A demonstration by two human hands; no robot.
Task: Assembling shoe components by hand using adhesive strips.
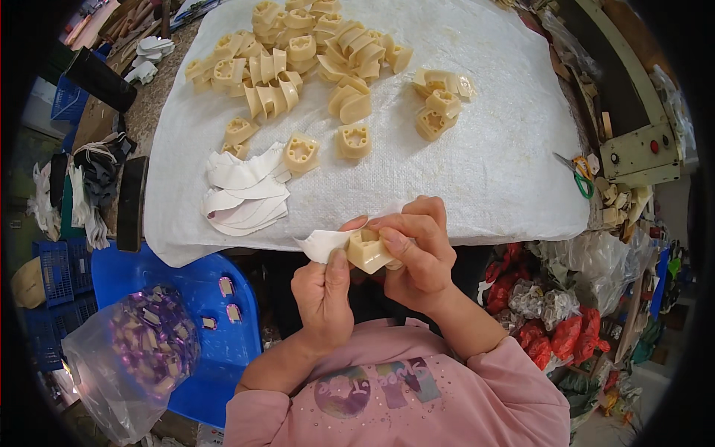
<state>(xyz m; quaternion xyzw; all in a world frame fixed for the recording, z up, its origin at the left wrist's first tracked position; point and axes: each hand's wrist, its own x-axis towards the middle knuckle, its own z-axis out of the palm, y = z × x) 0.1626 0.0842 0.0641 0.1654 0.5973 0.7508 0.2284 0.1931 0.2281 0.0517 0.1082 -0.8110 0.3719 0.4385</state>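
Observation:
In front of my chest, over the front edge of the white sheet, I hold a cream plastic shoe heel [368, 255]. My right hand [423, 261] is closed round its right side, thumb on top. A white cover piece [322, 244] lies against the heel's left side, pinched by the thumb and fingers of my left hand [324, 292]. A loose stack of similar white pieces [247, 190] is just beyond my left hand. Two single heels, a left one [302, 152] and a right one [353, 141], stand upright beyond my hands.
A big heap of heels [298, 56] covers the far left of the white sheet [477, 179], with a small cluster [439, 104] to its right. Scissors [582, 176] lie at the right edge. Below left, a blue chair [223, 357] bears a clear bag [112, 380] of small purple-edged parts.

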